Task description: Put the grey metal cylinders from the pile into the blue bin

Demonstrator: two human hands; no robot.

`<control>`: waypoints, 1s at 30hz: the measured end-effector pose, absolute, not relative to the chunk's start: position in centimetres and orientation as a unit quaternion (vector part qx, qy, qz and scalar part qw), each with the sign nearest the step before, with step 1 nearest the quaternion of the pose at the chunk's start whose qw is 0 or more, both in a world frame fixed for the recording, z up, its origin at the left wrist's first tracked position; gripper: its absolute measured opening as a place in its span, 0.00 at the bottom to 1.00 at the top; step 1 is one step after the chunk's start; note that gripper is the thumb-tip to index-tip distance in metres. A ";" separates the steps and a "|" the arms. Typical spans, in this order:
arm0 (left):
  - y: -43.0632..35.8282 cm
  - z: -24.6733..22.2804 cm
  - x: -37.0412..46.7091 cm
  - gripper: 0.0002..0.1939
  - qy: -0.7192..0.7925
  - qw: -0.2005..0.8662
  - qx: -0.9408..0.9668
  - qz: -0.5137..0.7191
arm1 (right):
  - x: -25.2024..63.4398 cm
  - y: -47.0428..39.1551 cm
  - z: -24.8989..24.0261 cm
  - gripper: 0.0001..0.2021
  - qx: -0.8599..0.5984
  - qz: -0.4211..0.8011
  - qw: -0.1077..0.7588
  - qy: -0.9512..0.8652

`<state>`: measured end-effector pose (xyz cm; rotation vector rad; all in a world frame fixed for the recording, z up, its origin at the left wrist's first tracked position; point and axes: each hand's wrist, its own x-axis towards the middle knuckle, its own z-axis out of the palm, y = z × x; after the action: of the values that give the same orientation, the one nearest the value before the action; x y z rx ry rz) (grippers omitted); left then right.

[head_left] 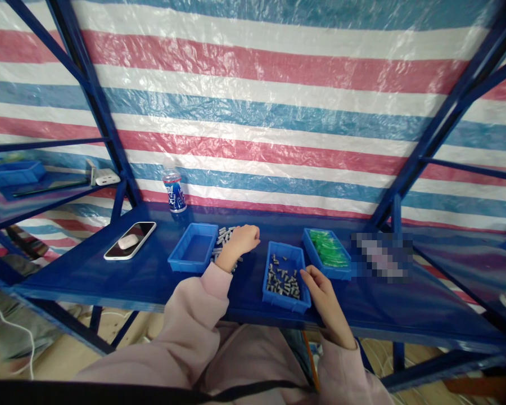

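Note:
My left hand (243,241) is closed, with its fingers curled, above the blue table. Whatever it may hold is hidden. Small grey metal cylinders (224,236) lie in a loose pile, partly covered by my left wrist. My right hand (320,287) is at the right rim of a blue bin (267,281), its thumb and fingers drawn together; anything between them cannot be made out. In that bin are many small metal screws (284,284), mostly toward the near end. Left of the pile stands another blue bin (189,264) with its floor showing.
A third blue bin (341,273) holds green plastic packets (329,247). A phone (139,239) with a white earbud case (127,242) on it lies at left. A bottle (175,191) stands at the back. Blue frame posts (438,135) and striped sheeting (257,112) enclose the table.

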<state>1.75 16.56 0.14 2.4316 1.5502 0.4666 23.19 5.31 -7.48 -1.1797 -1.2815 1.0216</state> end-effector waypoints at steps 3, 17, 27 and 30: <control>16.5 0.2 1.4 0.04 0.564 0.088 0.814 0.111 | 23.2 5.3 -7.6 0.17 -0.501 0.432 0.532 -0.528; 15.6 1.3 1.7 0.06 0.587 0.082 0.805 0.018 | 22.6 4.3 -6.6 0.17 -0.486 0.357 0.577 -0.551; 15.9 0.8 1.7 0.07 0.574 0.079 0.814 0.034 | 22.8 4.2 -6.7 0.16 -0.479 0.351 0.578 -0.560; 15.9 0.6 1.6 0.06 0.566 0.082 0.819 0.048 | 22.9 4.1 -6.6 0.16 -0.477 0.351 0.578 -0.562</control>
<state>1.64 15.91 0.56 2.4470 1.6918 0.1422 22.89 4.11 -6.63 -1.1155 -1.3159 0.8204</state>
